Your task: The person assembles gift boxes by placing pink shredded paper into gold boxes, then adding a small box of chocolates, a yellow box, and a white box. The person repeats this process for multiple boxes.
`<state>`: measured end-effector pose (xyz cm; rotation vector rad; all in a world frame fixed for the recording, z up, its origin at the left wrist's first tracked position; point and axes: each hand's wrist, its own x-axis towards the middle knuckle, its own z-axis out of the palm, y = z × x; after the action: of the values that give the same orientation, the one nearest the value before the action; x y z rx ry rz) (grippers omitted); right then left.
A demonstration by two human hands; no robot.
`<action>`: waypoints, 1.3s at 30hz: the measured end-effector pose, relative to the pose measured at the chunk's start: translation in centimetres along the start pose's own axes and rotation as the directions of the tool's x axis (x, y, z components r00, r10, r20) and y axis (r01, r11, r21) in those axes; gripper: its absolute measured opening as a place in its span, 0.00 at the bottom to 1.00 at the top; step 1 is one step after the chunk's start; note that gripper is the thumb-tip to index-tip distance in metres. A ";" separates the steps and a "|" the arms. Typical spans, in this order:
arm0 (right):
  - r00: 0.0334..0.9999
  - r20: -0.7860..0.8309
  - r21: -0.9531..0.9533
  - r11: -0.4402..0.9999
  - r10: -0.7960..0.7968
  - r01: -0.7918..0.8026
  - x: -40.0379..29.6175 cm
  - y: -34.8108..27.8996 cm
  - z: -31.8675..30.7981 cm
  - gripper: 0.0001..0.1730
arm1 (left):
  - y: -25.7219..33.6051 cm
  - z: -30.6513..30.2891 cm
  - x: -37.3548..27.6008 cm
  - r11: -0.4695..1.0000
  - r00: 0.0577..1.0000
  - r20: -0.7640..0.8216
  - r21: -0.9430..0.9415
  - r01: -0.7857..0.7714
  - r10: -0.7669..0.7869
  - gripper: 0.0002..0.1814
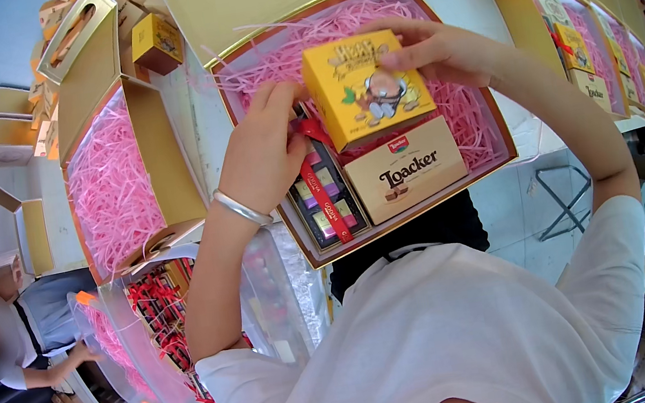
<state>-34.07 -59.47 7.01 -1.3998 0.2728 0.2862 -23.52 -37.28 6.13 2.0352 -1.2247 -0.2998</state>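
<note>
A gold gift box (pixel 502 156) lies open before me, lined with pink shredded paper (pixel 473 131). My right hand (pixel 431 53) holds a yellow cartoon-printed box (pixel 369 93), tilted, over the middle of it. My left hand (pixel 267 138), with a silver bangle at the wrist, touches a Godiva chocolate box (pixel 325 201) tied with red ribbon, along the gift box's left side. Its fingertips are close to the yellow box's left edge, and whether they touch it is unclear. A cream Loacker box (pixel 408 171) lies at the near side, right of the Godiva box.
At left stands another open gift box (pixel 168 161) with pink shreds. Below it, a clear plastic bin (pixel 124 328) holds ribboned chocolate boxes (pixel 164 310). Filled gift boxes (pixel 590 40) line the right. A folding stool (pixel 564 204) is on the floor; another person (pixel 15 343) is at far left.
</note>
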 end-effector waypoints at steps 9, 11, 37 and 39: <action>0.996 0.033 -0.373 0.926 0.082 -0.064 1.9 2.5 0.0 0.30 | -1.1 -2.2 0.4 0.998 0.933 0.357 0.033 -0.048 0.033 0.07; 0.994 0.063 -0.400 0.915 0.094 -0.061 2.2 2.8 0.0 0.31 | -0.3 -2.5 0.6 0.994 0.931 0.351 0.007 -0.107 0.098 0.09; 0.438 -0.478 -0.819 0.566 -0.762 0.092 -1.5 -4.4 -18.0 0.11 | 3.6 1.6 -0.7 0.924 0.911 0.383 0.270 -0.269 0.153 0.29; 0.383 -0.481 -0.840 0.540 -0.789 0.057 -2.5 -4.1 -20.5 0.11 | 3.6 1.3 -0.9 0.936 0.914 0.381 0.251 -0.249 0.141 0.29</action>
<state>-35.32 -80.44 8.61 -2.2944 0.5717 -1.0021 -27.06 -38.18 7.54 2.1431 -1.7812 -0.4248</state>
